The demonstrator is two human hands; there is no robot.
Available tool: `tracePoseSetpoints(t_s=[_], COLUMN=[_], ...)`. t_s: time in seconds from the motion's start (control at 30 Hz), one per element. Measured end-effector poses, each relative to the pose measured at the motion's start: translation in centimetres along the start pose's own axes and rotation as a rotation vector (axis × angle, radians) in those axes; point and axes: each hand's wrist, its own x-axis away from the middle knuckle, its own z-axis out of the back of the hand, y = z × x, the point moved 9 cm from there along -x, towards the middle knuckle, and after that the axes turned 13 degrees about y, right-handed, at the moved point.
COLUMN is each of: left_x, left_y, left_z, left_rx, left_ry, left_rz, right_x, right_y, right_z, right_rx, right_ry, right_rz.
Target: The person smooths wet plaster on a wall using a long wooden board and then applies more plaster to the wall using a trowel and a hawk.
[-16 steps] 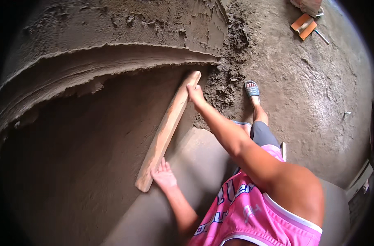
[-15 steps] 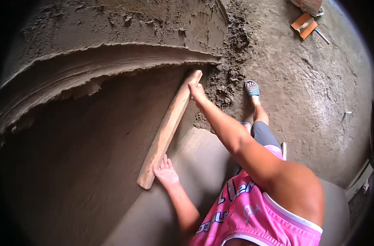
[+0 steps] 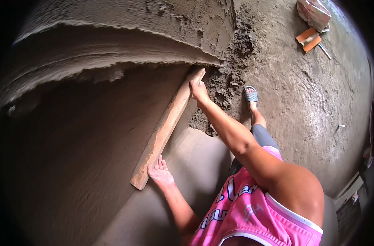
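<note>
Against one broad wall of wet grey plaster (image 3: pixel 92 135), you press one long wooden straightedge (image 3: pixel 167 128), tilted, its top end just under the rough plaster ledge (image 3: pixel 125 61). Your right hand (image 3: pixel 198 91) closes around the upper end; your left hand (image 3: pixel 160 175) lies open, palm flat on the lower end. Smooth plaster spreads wide left of the board. One sandalled foot (image 3: pixel 251 96) stands on the floor, well apart from two orange tools (image 3: pixel 309 39).

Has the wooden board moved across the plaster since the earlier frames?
Cannot tell: the wooden board stays about where it was against the plaster ridge; any shift is too slight to judge.
</note>
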Motion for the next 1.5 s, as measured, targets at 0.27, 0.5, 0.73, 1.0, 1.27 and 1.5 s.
tracePoseSetpoints(t_s=[0.27, 0.5, 0.73, 1.0, 1.27, 1.5], left_x=[2.1, 3.5, 5.8, 7.3, 7.1, 6.4], left_y=[6.4, 11.3, 16.5, 20.9, 23.7, 21.0], left_z=[4.2, 6.7, 8.6, 11.0, 13.5, 11.7], left_rx=[0.065, 0.097, 0.171, 0.193, 0.337, 0.25], left_ry=[0.058, 0.056, 0.099, 0.112, 0.115, -0.097], left_rz=[-0.033, -0.086, -0.156, -0.162, -0.249, -0.275], right_x=[8.3, 15.0, 21.5, 28.4, 34.5, 29.9], right_y=[-6.8, -12.5, -17.9, -22.9, -27.6, -20.1], right_z=[-0.7, -1.6, -2.3, -3.3, -4.5, -3.1], right_rx=[0.101, 0.13, 0.108, -0.054, -0.152, -0.464], right_ry=[0.091, 0.07, 0.013, -0.118, -0.359, -0.4], right_rz=[0.135, 0.237, 0.356, 0.461, 0.484, 0.124])
